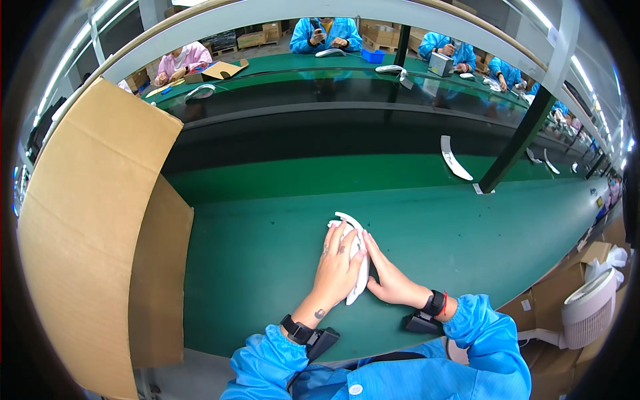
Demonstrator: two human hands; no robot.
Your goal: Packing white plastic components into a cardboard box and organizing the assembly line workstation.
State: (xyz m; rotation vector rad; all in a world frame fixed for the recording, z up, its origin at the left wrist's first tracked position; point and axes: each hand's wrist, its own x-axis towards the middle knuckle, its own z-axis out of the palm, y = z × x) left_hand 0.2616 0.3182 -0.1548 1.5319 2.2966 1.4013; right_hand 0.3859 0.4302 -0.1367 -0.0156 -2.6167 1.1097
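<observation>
A curved white plastic part [355,228] lies on the green table [253,260] right in front of me, together with a bit of white cloth under my fingers. My left hand [339,263] rests flat on top of the part, fingers spread over it. My right hand [389,275] presses against the part's right side, fingers extended along its edge. Most of the part is hidden beneath my hands; only its upper arc and lower tip show. Both wrists carry black bands, and my sleeves are blue.
A large open cardboard box [100,220] stands at the left. Another curved white part [453,160] lies on the green conveyor belt beyond. A dark post [517,143] rises at the right. People in blue and pink coats work at the far table. A white fan [590,307] sits lower right.
</observation>
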